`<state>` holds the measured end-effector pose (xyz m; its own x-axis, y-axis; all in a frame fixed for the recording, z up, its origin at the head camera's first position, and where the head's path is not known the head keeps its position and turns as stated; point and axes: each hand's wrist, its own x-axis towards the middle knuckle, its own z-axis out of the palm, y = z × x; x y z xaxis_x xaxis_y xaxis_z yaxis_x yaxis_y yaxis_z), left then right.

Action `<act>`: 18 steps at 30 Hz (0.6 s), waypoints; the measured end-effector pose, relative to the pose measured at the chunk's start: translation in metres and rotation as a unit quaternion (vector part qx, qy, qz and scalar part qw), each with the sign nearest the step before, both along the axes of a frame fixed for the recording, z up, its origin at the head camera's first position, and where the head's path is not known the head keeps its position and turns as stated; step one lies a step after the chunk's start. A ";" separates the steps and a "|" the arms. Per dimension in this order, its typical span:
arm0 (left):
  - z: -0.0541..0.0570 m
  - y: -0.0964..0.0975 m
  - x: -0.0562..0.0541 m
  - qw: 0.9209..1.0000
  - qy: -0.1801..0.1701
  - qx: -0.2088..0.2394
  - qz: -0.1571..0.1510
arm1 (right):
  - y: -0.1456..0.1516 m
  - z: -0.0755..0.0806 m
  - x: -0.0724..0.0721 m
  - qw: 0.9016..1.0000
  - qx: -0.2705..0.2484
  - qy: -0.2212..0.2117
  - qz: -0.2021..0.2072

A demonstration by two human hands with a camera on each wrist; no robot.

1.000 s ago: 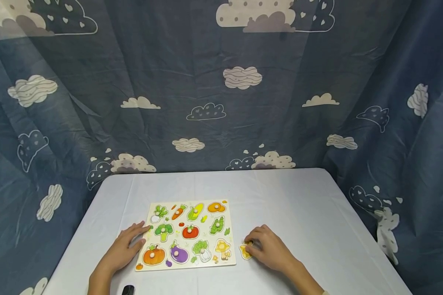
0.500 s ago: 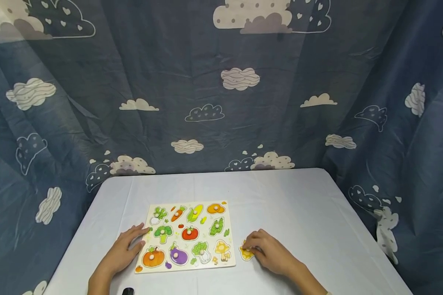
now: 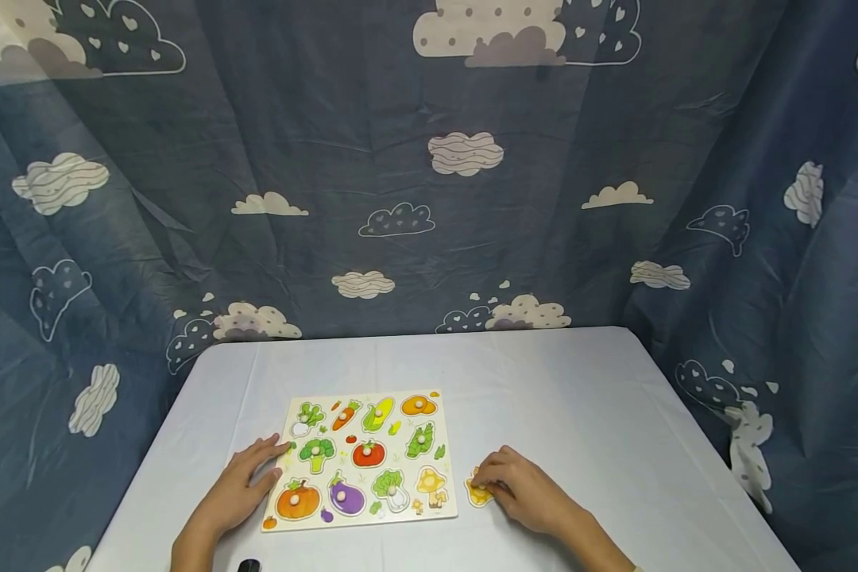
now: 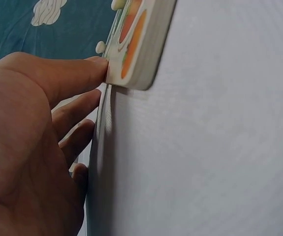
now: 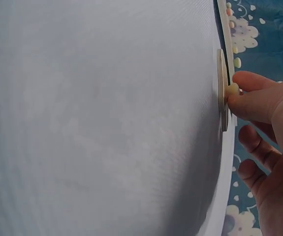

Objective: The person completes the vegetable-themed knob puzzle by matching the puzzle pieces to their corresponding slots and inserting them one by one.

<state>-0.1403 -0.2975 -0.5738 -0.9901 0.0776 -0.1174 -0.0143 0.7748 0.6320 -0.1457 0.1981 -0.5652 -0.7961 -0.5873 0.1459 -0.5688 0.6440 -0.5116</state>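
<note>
A flat puzzle board (image 3: 365, 512) with pictured vegetables lies on the left half of the table. My left hand (image 3: 238, 481) rests at its left edge with the fingers extended; in the left wrist view the thumb (image 4: 77, 73) touches the board's side. Just right of the board is a yellow mushroom puzzle piece (image 3: 477, 496), partly hidden under my right hand (image 3: 525, 490). The right wrist view shows thumb and index finger pinching the small round knob (image 5: 233, 89) of that piece, which sits close over the tabletop. A printed mushroom (image 3: 431, 483) without a knob shows at the board's lower right.
Several knobbed pieces sit in the board, among them a pumpkin (image 3: 298, 500), an eggplant (image 3: 346, 496) and a tomato (image 3: 368, 454). A small black object (image 3: 249, 566) lies at the near table edge. A dark blue cloud-print curtain (image 3: 400, 103) hangs behind the white table (image 3: 558, 389).
My right fingers have shifted on the mushroom piece, which has turned slightly and shows more of its yellow face. The left hand stays at the board's edge.
</note>
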 end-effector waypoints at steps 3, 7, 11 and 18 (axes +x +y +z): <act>0.000 0.001 -0.001 1.000 0.001 0.001 -0.001 | 0.002 0.001 0.000 1.000 0.000 0.005 0.007; 0.000 0.001 -0.001 1.000 0.005 -0.001 -0.005 | 0.005 0.002 0.000 1.000 0.001 0.002 0.013; -0.001 0.000 -0.001 1.000 0.008 -0.001 -0.009 | 0.008 0.003 0.000 1.000 0.002 0.018 0.010; 0.000 -0.001 0.000 1.000 -0.003 0.001 -0.010 | 0.017 0.009 -0.002 0.999 0.012 0.028 -0.022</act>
